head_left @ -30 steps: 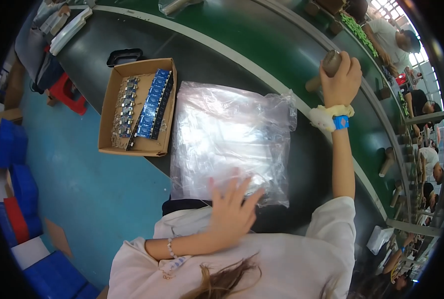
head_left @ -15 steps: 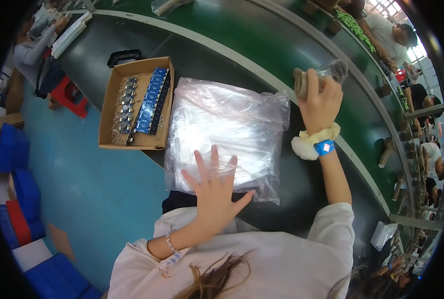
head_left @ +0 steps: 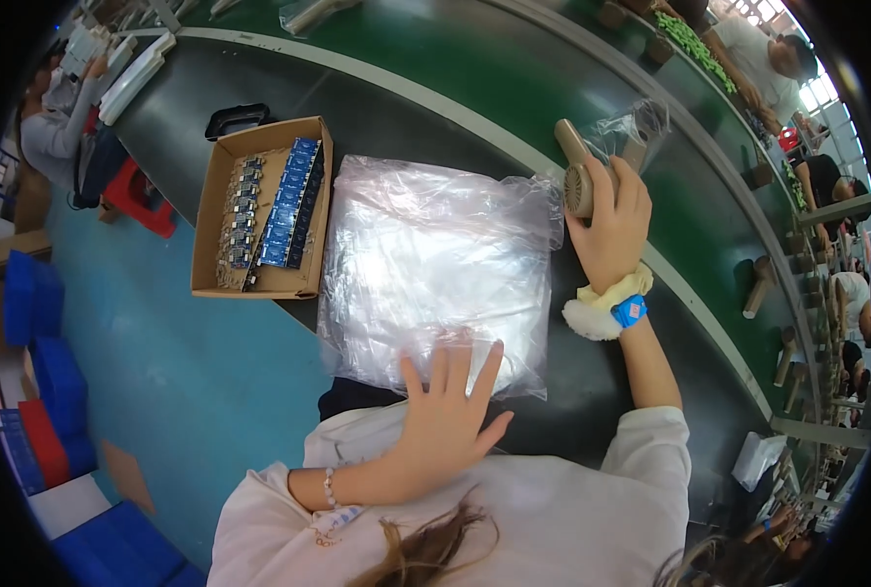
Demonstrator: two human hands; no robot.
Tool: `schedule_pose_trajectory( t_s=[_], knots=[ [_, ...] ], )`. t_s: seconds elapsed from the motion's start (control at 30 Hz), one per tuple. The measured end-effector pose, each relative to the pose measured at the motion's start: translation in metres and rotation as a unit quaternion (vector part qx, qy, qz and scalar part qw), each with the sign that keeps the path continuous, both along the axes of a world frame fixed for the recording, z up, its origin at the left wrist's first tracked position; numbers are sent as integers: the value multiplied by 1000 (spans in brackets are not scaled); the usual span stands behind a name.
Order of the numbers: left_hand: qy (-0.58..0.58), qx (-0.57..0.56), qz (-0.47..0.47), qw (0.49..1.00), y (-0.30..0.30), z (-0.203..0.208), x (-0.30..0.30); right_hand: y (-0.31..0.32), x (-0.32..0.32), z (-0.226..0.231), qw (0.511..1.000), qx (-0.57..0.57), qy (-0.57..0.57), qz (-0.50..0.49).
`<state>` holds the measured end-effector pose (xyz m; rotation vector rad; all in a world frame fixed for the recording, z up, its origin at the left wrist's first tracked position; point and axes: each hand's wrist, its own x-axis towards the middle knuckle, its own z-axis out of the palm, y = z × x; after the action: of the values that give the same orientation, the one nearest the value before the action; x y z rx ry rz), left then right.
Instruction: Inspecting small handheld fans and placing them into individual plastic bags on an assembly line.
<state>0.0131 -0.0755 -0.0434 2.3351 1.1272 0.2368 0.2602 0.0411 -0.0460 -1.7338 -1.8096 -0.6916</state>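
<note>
My right hand (head_left: 613,220) grips a beige handheld fan (head_left: 578,188) by its round grilled head, above the seam between the dark table and the green belt. The fan's handle points away from me. Just beyond my fingers, a similar beige piece lies in a clear plastic bag (head_left: 650,122) on the belt. My left hand (head_left: 450,416) is open, fingers spread, over the near edge of a stack of clear plastic bags (head_left: 435,264). These bags lie flat in front of me, shiny and wrinkled.
Left of the bags stands a cardboard box (head_left: 205,240) holding blue parts (head_left: 290,205) and small metal-tipped boards (head_left: 245,210). A black tray (head_left: 237,119) sits behind it. More beige fans (head_left: 758,287) lie along the green belt (head_left: 435,68). A red stool (head_left: 137,201) and blue bins (head_left: 59,382) are leftward; people work nearby.
My left hand has drawn back toward me across the bags. My right hand has shifted slightly nearer and left, and the fan has turned so its handle and grille now show.
</note>
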Motion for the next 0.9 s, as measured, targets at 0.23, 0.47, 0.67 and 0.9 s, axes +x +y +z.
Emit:
schedule_pose_trajectory(
  t_s=[0.23, 0.47, 0.67, 0.9],
  knots=[
    [55, 122, -22, 991, -1, -8, -8, -6, 4, -9, 999, -27, 38, 21],
    [11, 106, 47, 993, 6, -21, -15, -5, 6, -13, 996, -43, 70, 25],
    [-120, 217, 14, 969, 21, -31, -18, -4, 4, -13, 996, -47, 75, 25],
    [-178, 205, 15, 962, 26, -18, -23, -4, 6, -13, 996, -47, 70, 27]
  ],
)
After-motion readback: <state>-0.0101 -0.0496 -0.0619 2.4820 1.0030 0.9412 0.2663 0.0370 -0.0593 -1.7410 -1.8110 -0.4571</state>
